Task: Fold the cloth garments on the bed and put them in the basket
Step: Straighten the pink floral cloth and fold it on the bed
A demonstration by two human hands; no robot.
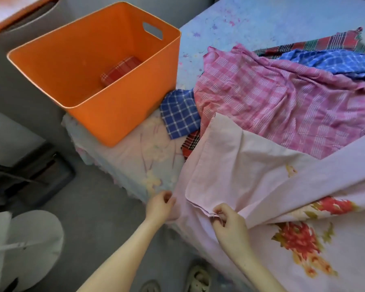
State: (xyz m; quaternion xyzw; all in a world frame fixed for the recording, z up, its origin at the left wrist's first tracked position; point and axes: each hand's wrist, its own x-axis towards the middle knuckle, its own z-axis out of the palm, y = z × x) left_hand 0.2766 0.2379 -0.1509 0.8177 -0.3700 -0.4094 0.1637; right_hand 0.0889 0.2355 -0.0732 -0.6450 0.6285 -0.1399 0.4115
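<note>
Pinching the pale pink floral cloth (240, 175) at its near edge, I have my left hand (160, 205) on the hem toward the orange basket (122, 106) and my right hand (228, 222) further from the basket, fingers curled round a folded-over corner. Both grips are tight pinches on fabric, not spread.

This cloth lies on the bed (261, 13) beside the basket, on the near side, with one flap already turned back so its plain underside shows. Beyond it, away from the basket's front corner, sits the heap I have yet to fold: a pink checked cloth (282, 98), a blue checked cloth (179, 114) touching the basket's wall, and a red tartan cloth (325, 43) at the far end. Inside the basket one folded red checked cloth (118, 70) rests on the bottom.

To fold well, I judge I should pull the hem taut between my two hands, match the corners before laying the fold down, and keep the fabric from sliding off the bed edge. Smoothing wrinkles toward the heap should leave a flat packet that stacks neatly in the basket.
</note>
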